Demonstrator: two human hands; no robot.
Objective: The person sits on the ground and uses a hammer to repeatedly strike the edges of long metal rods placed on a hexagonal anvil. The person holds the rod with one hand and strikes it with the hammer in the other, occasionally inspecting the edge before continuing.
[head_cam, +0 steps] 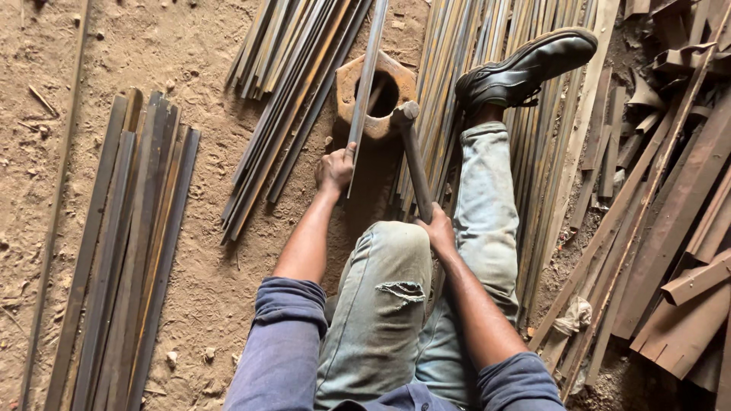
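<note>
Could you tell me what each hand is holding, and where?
Left hand grips a thin metal strip near its lower end; right hand holds a hammer by its handle's end.

A long, thin grey metal strip runs steeply up the frame, its lower end gripped in the left hand, its middle lying across a rusty block with a round hole on the sandy floor. A hammer, dark-handled with a small metal head, is held in the right hand, the head resting at the block's right edge beside the strip.
</note>
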